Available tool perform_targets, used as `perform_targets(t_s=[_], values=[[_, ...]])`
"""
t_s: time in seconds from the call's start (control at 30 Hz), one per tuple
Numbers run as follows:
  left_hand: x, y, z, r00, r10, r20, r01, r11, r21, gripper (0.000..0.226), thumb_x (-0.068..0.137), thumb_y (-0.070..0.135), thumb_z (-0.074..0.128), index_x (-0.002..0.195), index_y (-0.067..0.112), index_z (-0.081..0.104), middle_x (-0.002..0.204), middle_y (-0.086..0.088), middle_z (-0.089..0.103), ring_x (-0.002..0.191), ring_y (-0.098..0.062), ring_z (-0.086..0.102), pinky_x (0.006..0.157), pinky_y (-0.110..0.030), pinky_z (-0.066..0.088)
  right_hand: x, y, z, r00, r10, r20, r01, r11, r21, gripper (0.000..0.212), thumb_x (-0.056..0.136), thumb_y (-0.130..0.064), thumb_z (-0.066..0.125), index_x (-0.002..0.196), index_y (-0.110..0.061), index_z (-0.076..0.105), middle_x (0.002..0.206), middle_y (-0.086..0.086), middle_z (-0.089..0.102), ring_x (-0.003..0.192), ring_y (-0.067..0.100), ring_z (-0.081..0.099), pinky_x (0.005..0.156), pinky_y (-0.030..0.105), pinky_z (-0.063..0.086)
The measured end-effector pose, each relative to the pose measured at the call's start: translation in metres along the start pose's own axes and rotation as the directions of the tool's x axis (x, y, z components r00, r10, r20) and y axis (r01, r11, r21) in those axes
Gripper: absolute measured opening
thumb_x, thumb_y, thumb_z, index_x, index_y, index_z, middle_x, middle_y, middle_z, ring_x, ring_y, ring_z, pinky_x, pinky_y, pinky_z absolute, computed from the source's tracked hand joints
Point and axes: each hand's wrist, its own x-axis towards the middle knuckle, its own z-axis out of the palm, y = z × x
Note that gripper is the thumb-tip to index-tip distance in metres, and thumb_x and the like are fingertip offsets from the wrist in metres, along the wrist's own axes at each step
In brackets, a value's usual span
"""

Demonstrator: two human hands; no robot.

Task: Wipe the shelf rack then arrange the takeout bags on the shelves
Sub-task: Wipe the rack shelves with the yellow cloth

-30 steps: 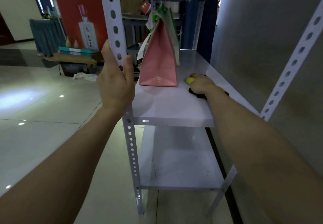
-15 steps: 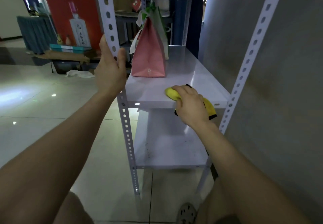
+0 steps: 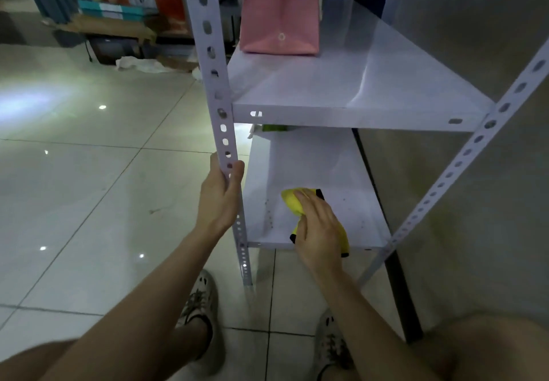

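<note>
Over on the left, the person's left hand [image 3: 220,199] is wrapped firmly around the perforated front upright [image 3: 214,83] of the white shelf rack, steadying the frame. Moving across, the right hand [image 3: 318,229] is pressed flat on a yellow cleaning cloth [image 3: 292,201] with a black trim, fingers closed down on it at the front of the lower shelf [image 3: 326,169]. So the wiping step is in hand, and this lower board looks the one under work: dark specks dot it on both sides of the cloth. The next move likely calls for sweeping strokes out to the left edge and back toward the rear. Above, one pink takeout bag [image 3: 279,15] stands upright at the back of the upper shelf [image 3: 371,83]. Count: two shelves in view, one cloth, one pink bag, plus a green scrap peeking out under the upper board, too hidden to name.
</note>
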Motion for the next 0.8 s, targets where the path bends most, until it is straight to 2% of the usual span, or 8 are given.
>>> perform_targets(t_s=[0.13, 0.23, 0.33, 0.4, 0.53, 0.63, 0.73, 0.8], values=[[0.006, -0.02, 0.021, 0.977, 0.085, -0.194, -0.091, 0.996, -0.021, 0.07, 0.103, 0.082, 0.033, 0.115, 0.017, 0.054, 0.075, 0.005, 0.066, 0.066, -0.018, 0.068, 0.064, -0.044, 0.057, 0.03, 0.024, 0.071, 0.951, -0.1, 0.292, 0.124, 0.99, -0.063, 0.063, 0.093, 0.008, 0.055, 0.153, -0.01, 0.055, 0.16, 0.011, 0.05, 0.152, 0.033, 0.043, 0.124, 0.053, 0.032], [0.012, -0.023, 0.03, 0.934, 0.16, -0.319, -0.176, 0.984, -0.022, 0.078, 0.105, 0.08, 0.033, 0.109, 0.005, 0.055, 0.073, 0.003, 0.049, 0.056, -0.011, 0.049, 0.053, -0.025, 0.038, 0.027, 0.035, 0.119, 0.764, -0.219, 0.607, 0.366, 0.922, -0.128, 0.06, 0.103, -0.015, 0.051, 0.162, -0.017, 0.042, 0.171, 0.003, 0.033, 0.163, 0.021, 0.019, 0.131, 0.052, 0.011], [0.016, -0.026, 0.038, 0.882, 0.223, -0.416, -0.253, 0.967, -0.017, 0.079, 0.108, 0.074, 0.033, 0.104, -0.001, 0.057, 0.072, 0.006, 0.043, 0.054, -0.009, 0.039, 0.054, -0.015, 0.028, 0.047, 0.05, 0.135, 0.686, -0.332, 0.648, 0.474, 0.879, -0.051, 0.059, 0.106, -0.038, 0.031, 0.161, -0.022, 0.044, 0.17, -0.003, 0.036, 0.162, 0.017, 0.022, 0.132, 0.047, 0.011], [0.017, -0.029, 0.041, 0.85, 0.269, -0.452, -0.301, 0.954, 0.001, 0.08, 0.109, 0.072, 0.033, 0.101, -0.003, 0.058, 0.071, 0.0, 0.045, 0.055, -0.016, 0.039, 0.054, -0.019, 0.029, 0.083, 0.069, 0.136, 0.623, -0.435, 0.649, 0.484, 0.867, 0.117, 0.053, 0.105, -0.028, 0.038, 0.155, -0.015, 0.054, 0.163, 0.004, 0.047, 0.155, 0.022, 0.038, 0.131, 0.041, 0.019], [0.018, -0.033, 0.044, 0.826, 0.311, -0.47, -0.341, 0.94, 0.024, 0.082, 0.11, 0.069, 0.033, 0.102, -0.008, 0.059, 0.074, -0.002, 0.045, 0.057, -0.024, 0.041, 0.055, -0.028, 0.033, 0.158, 0.12, 0.135, 0.858, -0.121, 0.5, 0.179, 0.981, -0.07, 0.049, 0.107, -0.008, 0.053, 0.156, -0.012, 0.051, 0.163, 0.008, 0.046, 0.155, 0.026, 0.037, 0.124, 0.013, 0.008], [0.017, -0.033, 0.047, 0.798, 0.34, -0.498, -0.355, 0.932, 0.068, 0.082, 0.111, 0.068, 0.031, 0.101, -0.009, 0.06, 0.074, -0.01, 0.047, 0.057, -0.025, 0.041, 0.054, -0.033, 0.033, 0.165, 0.111, 0.161, 0.917, 0.149, 0.369, -0.078, 0.976, -0.202, 0.053, 0.102, -0.007, 0.051, 0.154, -0.016, 0.053, 0.162, 0.005, 0.045, 0.154, 0.025, 0.034, 0.127, 0.031, 0.021], [0.017, -0.033, 0.047, 0.79, 0.354, -0.502, -0.365, 0.928, 0.08, 0.082, 0.111, 0.067, 0.031, 0.1, -0.01, 0.06, 0.077, -0.008, 0.048, 0.058, -0.024, 0.042, 0.055, -0.031, 0.033, 0.124, 0.065, 0.185, 0.898, -0.066, 0.436, 0.166, 0.966, -0.196, 0.049, 0.105, -0.014, 0.048, 0.153, -0.02, 0.052, 0.161, 0.006, 0.045, 0.153, 0.026, 0.035, 0.124, 0.043, 0.028], [0.017, -0.033, 0.046, 0.793, 0.353, -0.496, -0.36, 0.929, 0.085, 0.083, 0.112, 0.067, 0.031, 0.1, -0.01, 0.06, 0.078, -0.003, 0.047, 0.058, -0.021, 0.043, 0.056, -0.025, 0.032, 0.088, 0.046, 0.188, 0.801, -0.328, 0.501, 0.4, 0.915, -0.04, 0.044, 0.102, -0.009, 0.047, 0.143, -0.018, 0.059, 0.151, 0.005, 0.052, 0.145, 0.026, 0.044, 0.118, 0.044, 0.036]])
